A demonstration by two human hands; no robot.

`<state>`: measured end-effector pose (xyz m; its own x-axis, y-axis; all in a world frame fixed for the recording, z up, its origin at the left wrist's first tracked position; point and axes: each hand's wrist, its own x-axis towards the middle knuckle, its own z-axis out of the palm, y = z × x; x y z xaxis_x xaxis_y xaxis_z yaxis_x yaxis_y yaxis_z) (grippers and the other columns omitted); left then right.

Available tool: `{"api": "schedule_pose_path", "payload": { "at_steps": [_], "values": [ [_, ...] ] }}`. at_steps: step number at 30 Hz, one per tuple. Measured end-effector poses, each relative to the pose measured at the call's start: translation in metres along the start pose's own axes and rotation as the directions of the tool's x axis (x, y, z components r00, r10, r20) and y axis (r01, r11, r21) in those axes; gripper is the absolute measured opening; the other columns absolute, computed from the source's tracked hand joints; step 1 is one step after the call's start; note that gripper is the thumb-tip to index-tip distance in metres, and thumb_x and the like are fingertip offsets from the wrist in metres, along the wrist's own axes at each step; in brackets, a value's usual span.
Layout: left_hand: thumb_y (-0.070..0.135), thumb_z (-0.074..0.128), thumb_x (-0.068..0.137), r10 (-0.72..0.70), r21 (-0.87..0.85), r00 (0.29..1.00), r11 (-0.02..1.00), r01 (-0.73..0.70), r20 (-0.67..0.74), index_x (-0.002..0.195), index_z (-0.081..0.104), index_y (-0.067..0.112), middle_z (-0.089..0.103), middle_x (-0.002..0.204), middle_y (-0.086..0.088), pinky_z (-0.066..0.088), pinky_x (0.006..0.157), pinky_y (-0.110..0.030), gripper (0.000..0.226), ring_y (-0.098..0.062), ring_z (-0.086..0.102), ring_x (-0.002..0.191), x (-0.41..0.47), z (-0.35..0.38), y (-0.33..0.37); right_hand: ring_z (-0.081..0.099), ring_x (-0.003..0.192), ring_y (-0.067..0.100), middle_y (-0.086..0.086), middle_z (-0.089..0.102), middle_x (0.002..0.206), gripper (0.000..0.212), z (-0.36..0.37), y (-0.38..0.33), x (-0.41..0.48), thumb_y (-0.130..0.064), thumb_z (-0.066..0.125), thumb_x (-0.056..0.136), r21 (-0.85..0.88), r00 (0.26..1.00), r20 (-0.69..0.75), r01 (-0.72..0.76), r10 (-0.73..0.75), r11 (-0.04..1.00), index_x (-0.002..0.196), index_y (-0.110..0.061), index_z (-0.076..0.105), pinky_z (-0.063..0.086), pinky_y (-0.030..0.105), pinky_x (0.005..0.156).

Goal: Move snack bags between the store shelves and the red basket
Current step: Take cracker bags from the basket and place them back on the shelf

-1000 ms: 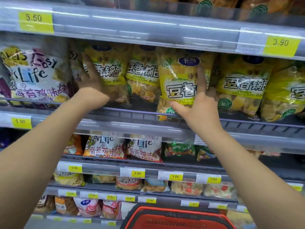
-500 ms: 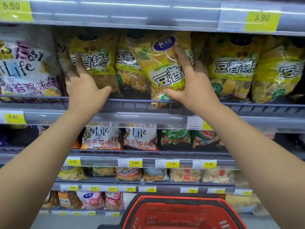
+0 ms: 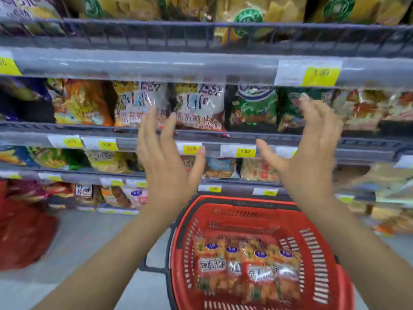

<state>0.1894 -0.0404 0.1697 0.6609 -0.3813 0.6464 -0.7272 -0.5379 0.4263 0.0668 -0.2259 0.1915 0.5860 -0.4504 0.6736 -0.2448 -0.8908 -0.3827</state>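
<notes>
— Where are the snack bags [image 3: 247,268] now?

— In the red basket [image 3: 321,262], at six o'clock from both hands, long axes toward twelve.

— And the hands?

— Left hand [image 3: 166,168] and right hand [image 3: 306,157] spread wide, empty; the right looks nearer.

Bright, even store light; motion blur smears the shelves [image 3: 201,66] and right hand [image 3: 312,148]; edges bow.

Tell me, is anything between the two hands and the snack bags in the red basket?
Nothing visible. The left hand and right hand are open and empty above the red basket, whose top is uncovered over the snack bags.
</notes>
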Motion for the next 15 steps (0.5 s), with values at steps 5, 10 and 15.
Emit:
{"api": "schedule_pose_path", "payload": {
  "at_steps": [5,10,15],
  "values": [
    [0.043,0.056,0.09,-0.023,0.08,0.934,0.997,-0.005,0.355,0.136,0.041,0.007,0.032,0.148,-0.025,0.027,0.109,-0.059,0.06,-0.044,0.027,0.138,-0.131,0.056,-0.014,0.041,0.119,0.04,0.026,0.044,0.129,0.066,0.03,0.04,-0.14,-0.047,0.06,0.086,-0.116,0.941,0.298,-0.133,0.162,0.984,0.138,-0.013,0.035,0.038,0.055,0.1],
    [0.054,0.043,0.091,-0.13,0.212,0.747,0.977,-0.016,0.653,0.143,0.033,0.012,0.029,0.151,-0.023,0.027,0.112,-0.056,0.067,-0.042,0.024,0.14,-0.232,0.103,-0.03,0.049,0.109,0.045,0.029,0.049,0.123,0.074,0.05,0.093,-0.248,-0.053,0.063,0.082,-0.31,0.754,0.544,-0.227,0.368,0.923,0.139,-0.011,0.041,0.043,0.055,0.09],
    [0.061,0.053,0.082,-0.287,0.345,0.574,0.939,0.009,0.767,0.142,0.032,0.008,0.035,0.145,-0.028,0.035,0.107,-0.056,0.083,-0.045,0.034,0.133,-0.302,0.151,-0.045,0.032,0.132,0.042,0.027,0.033,0.141,0.098,0.072,0.132,-0.331,-0.064,0.062,0.079,-0.548,0.361,0.699,-0.284,0.617,0.787,0.152,-0.023,0.011,0.036,0.054,0.104]
  ]
}}
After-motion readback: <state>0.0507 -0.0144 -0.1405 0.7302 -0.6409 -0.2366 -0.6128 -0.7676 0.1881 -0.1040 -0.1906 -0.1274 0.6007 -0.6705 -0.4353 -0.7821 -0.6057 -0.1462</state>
